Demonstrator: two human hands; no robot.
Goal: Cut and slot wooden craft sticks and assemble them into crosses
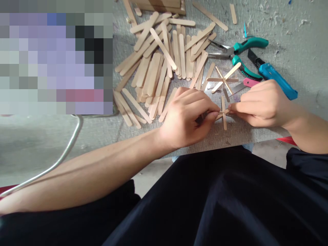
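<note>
My left hand [188, 116] is closed in a pinch on one end of a small cross of thin wooden sticks [224, 112] just above the grey board [143, 135]. My right hand [261, 104] pinches the other end of the same cross, fingers pressed together. Just beyond the hands lies a star of crossed wooden sticks [223, 79]. A big loose pile of flat wooden craft sticks [159, 65] spreads behind my left hand.
Teal-handled pliers [238, 51] and a blue utility knife [275, 77] lie at the back right, with a pink-handled tool [247, 83] partly behind my right hand. A grey cable [69, 147] curves over the left. My dark-clothed lap fills the bottom.
</note>
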